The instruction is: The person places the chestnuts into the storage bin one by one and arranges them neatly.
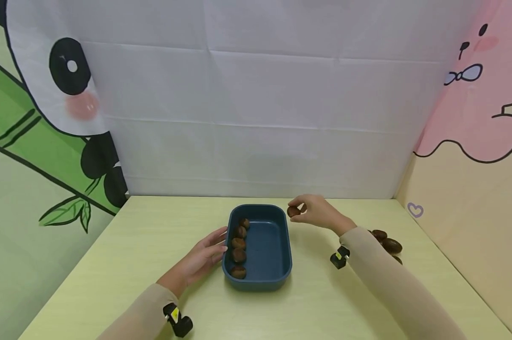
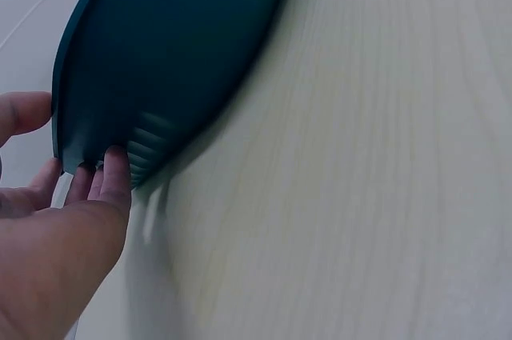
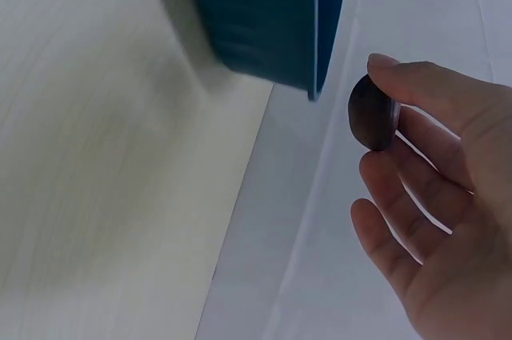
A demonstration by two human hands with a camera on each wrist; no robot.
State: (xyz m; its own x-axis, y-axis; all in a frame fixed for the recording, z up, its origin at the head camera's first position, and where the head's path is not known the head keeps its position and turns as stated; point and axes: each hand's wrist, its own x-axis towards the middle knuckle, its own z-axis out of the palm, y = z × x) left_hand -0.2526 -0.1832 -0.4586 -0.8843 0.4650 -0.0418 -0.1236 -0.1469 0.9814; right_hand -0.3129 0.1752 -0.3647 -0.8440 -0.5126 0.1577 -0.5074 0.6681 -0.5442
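A dark blue rectangular box [image 1: 267, 245] stands on the table, with several brown chestnuts [image 1: 239, 255] in a line along the inside of its left wall. My left hand [image 1: 202, 259] rests against the outside of that wall, its fingers loosely extended; the left wrist view shows the fingertips [image 2: 117, 166] touching the box. Just beyond the box's far right corner, my right hand [image 1: 317, 212] pinches one chestnut [image 3: 373, 114] between thumb and fingers, held above the table and apart from the rim.
More chestnuts [image 1: 391, 245] lie in a group on the right side of the pale wooden table [image 1: 162, 226], partly hidden by the right sleeve [image 1: 391, 278]. A white cloth backdrop [image 1: 264, 94] hangs behind the table's far edge, with printed cartoon panels at both sides.
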